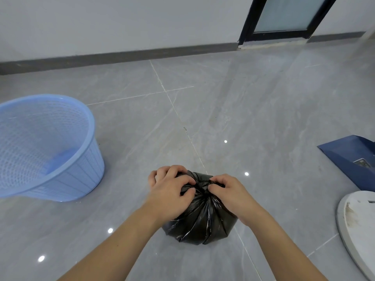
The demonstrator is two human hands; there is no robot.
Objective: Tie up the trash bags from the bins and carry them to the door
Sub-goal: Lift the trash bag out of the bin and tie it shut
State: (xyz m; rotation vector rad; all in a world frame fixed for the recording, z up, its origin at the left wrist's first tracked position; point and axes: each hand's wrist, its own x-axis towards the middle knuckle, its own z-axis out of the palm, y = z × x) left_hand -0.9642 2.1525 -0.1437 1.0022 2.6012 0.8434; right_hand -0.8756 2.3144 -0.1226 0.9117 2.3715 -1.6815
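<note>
A full black trash bag (199,222) sits on the grey tiled floor in front of me, its plastic gathered into folds at the top. My left hand (170,191) pinches the gathered neck from the left, fingers curled into the plastic. From the right, my right hand (229,192) pinches the same neck. The knot area between my fingertips is partly hidden. A light blue mesh bin (60,179) stands to the left, with no bag inside.
A dark-framed door (284,19) with frosted glass is at the far right of the back wall. A dark blue flat object (349,157) lies at the right edge, and a white round base (353,224) is below it. Grey floor tiles (243,98) stretch between me and the door.
</note>
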